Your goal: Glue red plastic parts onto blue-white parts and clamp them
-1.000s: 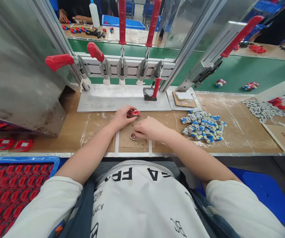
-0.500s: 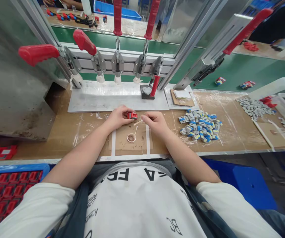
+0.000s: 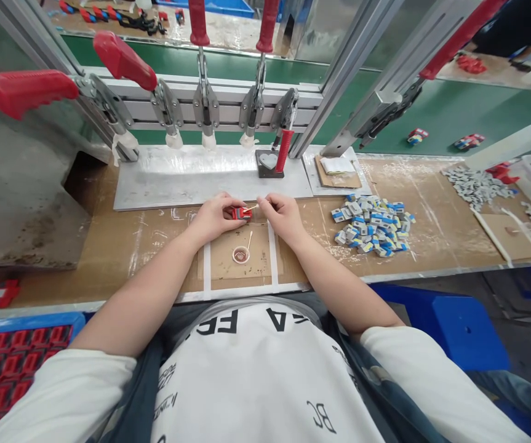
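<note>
My left hand [image 3: 216, 216] is closed around a small red plastic part [image 3: 241, 213] with dark and grey areas, just in front of the metal plate. Pinched in my right hand [image 3: 281, 215] is a thin pale stick [image 3: 250, 208], whose tip reaches the top of the red part; whether it touches is too small to tell. Below both hands a small round cup [image 3: 240, 255] with brownish liquid sits on a cardboard sheet [image 3: 221, 271] edged by white tape. A second stick [image 3: 250, 239] leans out of the cup.
Toggle clamps with red handles [image 3: 199, 24] stand over the metal plate [image 3: 163, 184]. At right lies a pile of grey, blue and yellow pieces [image 3: 373, 224]; farther right are small grey parts [image 3: 477, 187]. A blue-rimmed tray [image 3: 78, 320] of red parts is at lower left.
My right hand has raised the stick from beside the cup area to the red part. The left hand still holds that part. The whole view has shifted slightly.
</note>
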`<state>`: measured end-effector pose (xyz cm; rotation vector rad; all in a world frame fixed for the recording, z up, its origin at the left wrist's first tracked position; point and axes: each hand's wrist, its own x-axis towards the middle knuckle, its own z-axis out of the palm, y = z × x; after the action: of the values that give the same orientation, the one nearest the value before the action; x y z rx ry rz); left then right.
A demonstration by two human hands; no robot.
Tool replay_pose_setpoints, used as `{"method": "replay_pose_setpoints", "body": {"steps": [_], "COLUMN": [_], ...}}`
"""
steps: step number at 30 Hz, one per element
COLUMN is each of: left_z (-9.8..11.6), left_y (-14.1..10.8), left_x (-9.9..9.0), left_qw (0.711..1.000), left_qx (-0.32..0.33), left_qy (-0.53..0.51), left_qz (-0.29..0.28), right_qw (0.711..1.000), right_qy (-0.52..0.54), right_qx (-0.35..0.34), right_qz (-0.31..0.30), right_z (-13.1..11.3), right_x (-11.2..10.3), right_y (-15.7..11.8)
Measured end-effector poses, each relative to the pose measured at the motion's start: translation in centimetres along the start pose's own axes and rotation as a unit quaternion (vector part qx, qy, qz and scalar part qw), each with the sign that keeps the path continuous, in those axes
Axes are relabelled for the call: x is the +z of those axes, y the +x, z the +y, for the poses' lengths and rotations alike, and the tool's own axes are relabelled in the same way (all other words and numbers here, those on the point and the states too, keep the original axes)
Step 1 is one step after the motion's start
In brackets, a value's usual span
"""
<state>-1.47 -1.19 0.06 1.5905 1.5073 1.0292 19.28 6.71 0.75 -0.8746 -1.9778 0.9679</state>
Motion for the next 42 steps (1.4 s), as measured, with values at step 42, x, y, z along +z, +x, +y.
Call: {"method": "replay_pose_setpoints", "body": {"steps": [42], "left_z": [0.1], "left_y": [-0.2], "left_x": [0.4], "left_qw": [0.994], "left_qx": [0.076], "left_qy": [0.078], "left_qz": [0.026], "right_qw": [0.989], "right_qy": [-0.076], "right_qx": [-0.124], "right_qz": [-0.031], "right_z": [-0.9], "right_x": [-0.3], "right_y": [0.1]}}
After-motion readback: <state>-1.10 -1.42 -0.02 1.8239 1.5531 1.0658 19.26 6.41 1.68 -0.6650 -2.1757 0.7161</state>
